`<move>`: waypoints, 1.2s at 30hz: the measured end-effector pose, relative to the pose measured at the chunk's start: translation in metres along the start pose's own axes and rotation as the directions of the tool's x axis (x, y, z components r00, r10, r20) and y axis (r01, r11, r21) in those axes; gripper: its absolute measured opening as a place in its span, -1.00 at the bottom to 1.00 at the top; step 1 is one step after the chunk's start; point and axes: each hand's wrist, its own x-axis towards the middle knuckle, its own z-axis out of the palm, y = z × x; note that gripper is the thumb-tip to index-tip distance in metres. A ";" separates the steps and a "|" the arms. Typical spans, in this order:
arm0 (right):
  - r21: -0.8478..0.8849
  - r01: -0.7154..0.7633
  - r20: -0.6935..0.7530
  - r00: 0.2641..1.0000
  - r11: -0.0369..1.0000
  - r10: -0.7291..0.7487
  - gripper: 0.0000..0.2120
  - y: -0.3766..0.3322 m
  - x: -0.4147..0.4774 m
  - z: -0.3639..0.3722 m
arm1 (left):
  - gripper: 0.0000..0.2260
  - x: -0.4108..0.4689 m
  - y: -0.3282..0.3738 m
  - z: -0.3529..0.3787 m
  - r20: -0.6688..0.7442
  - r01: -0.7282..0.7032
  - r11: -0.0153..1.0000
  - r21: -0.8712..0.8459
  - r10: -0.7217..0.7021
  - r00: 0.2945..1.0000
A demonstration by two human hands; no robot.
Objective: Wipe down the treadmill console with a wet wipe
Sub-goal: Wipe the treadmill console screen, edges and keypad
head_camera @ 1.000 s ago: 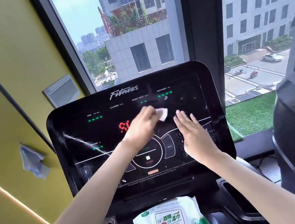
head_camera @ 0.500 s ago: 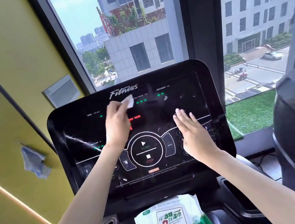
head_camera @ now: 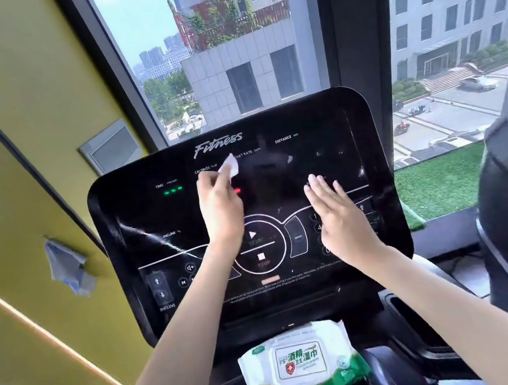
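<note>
Your left hand (head_camera: 221,210) grips the white wet wipe (head_camera: 231,167), fingers curled round it, with a crumpled corner sticking out past your fingertips. The wipe sits against the upper middle of the black treadmill console (head_camera: 331,148), just under the "Fitness" logo and between the CALORIES and HEART RATE labels.

Your right hand (head_camera: 339,216) is flat, fingers straight and close together, palm down on the right part of the console, over the number keys. It holds nothing.

Between your 2 wrists lies the round START/STOP dial (head_camera: 261,251), partly covered by your left forearm. To the left of the wipe, 3 green lights (head_camera: 173,190) glow under the TIME label, and a red one shows just right of your left knuckles.

Near you, below the console, a green and white wipes pack (head_camera: 300,365) lies label up on the tray.

Far left, a grey cloth (head_camera: 69,267) hangs on the yellow wall (head_camera: 22,110). Beyond the console, the window (head_camera: 242,47) shows buildings and a street.
</note>
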 end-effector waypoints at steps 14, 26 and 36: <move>0.056 0.011 0.003 1.000 0.998 -0.011 -0.32 0.001 -0.001 0.002 | -0.67 -0.039 0.007 0.010 0.130 -0.161 0.987 0.015 0.158 0.979; 0.215 -0.086 -0.069 0.992 0.973 0.103 -0.29 0.019 -0.013 -0.017 | -0.65 -0.010 0.026 0.023 0.107 -0.146 0.989 -0.012 0.146 0.983; 0.124 -0.148 -0.042 0.987 0.981 0.154 -0.29 0.036 -0.022 -0.019 | -0.75 0.011 0.024 0.021 0.163 -0.260 0.965 0.013 0.255 0.953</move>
